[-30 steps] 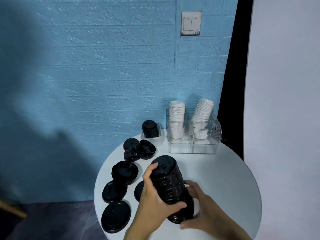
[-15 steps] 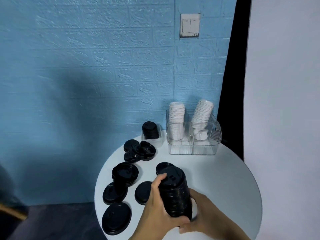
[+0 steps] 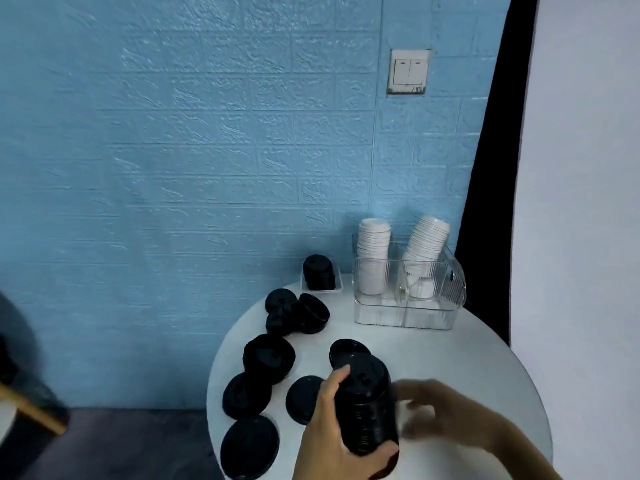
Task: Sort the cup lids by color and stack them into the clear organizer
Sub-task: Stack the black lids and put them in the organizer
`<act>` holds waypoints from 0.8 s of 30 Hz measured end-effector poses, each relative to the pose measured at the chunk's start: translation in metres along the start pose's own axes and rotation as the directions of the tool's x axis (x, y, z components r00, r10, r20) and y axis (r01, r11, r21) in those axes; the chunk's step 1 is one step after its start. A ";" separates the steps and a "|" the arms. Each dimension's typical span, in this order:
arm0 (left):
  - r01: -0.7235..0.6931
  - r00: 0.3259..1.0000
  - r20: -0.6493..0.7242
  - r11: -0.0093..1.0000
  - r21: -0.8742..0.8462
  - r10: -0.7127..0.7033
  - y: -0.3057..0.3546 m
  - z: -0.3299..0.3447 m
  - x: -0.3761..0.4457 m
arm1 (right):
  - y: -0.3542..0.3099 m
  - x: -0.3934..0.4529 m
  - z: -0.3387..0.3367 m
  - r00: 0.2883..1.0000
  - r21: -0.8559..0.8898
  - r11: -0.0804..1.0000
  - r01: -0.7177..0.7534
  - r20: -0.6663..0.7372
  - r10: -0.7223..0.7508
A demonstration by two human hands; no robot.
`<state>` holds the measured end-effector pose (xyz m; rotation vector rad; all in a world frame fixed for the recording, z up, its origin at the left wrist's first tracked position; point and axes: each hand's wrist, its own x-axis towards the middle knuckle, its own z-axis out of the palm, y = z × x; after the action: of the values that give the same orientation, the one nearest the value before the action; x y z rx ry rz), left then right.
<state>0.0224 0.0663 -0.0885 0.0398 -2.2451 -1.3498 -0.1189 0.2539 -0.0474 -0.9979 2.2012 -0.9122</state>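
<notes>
Your left hand (image 3: 329, 431) curled round a tall ribbed stack of glossy black plastic lids (image 3: 369, 407), your blurred right hand (image 3: 429, 414) beside it, grip unclear, round white table (image 3: 467, 368), ridged clear plastic organizer (image 3: 405, 308) holding white lids (image 3: 373, 258).

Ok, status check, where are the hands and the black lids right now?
Left hand grips black lid stack. Right hand blurred beside it, grip unclear. White lids in clear organizer. Loose black lids on table.
</notes>
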 end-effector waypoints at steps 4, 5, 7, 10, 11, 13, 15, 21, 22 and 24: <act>-0.005 0.999 -0.038 0.999 0.047 0.007 0.003 0.003 -0.003 | -0.002 0.053 -0.022 0.948 -0.024 0.994 0.110 -0.298 -0.112; -0.016 0.999 -0.051 0.999 0.050 0.018 0.002 0.004 -0.004 | -0.008 0.068 -0.020 0.940 -0.078 0.988 0.136 -0.305 -0.154; -0.007 0.998 -0.057 0.999 0.043 0.009 0.004 0.004 -0.003 | -0.019 0.095 -0.017 0.957 -0.180 0.965 0.188 -0.189 -0.221; -0.022 0.999 -0.041 0.999 0.040 0.023 0.006 0.003 0.000 | -0.030 0.129 -0.019 0.992 -0.375 0.919 0.126 0.049 -0.116; -0.020 0.999 -0.037 0.999 0.039 0.022 0.006 0.002 0.000 | -0.032 0.137 -0.019 0.991 -0.424 0.897 0.122 0.095 -0.090; -0.015 0.999 -0.038 0.999 0.036 0.017 0.007 0.001 0.001 | -0.042 0.146 -0.015 0.981 -0.472 0.868 0.153 0.176 -0.077; -0.019 0.999 -0.038 0.999 0.030 0.020 0.006 0.001 0.001 | -0.049 0.149 -0.012 0.981 -0.486 0.862 0.143 0.185 -0.058; -0.001 0.999 -0.032 0.999 0.046 0.003 0.002 0.002 0.000 | -0.032 0.124 -0.019 0.982 -0.239 0.965 0.108 -0.125 -0.141; 0.006 1.000 -0.027 0.999 0.049 -0.005 0.001 0.003 0.001 | -0.035 0.114 -0.019 0.970 -0.100 0.988 0.121 -0.198 -0.139; 0.030 0.999 -0.022 0.998 0.049 -0.029 0.001 0.003 0.001 | -0.049 0.093 -0.019 0.949 0.229 0.956 0.185 -0.293 -0.114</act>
<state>0.0207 0.0688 -0.0882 0.1049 -2.2683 -1.3027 -0.1652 0.1620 -0.0169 -0.9721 2.1759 -1.4426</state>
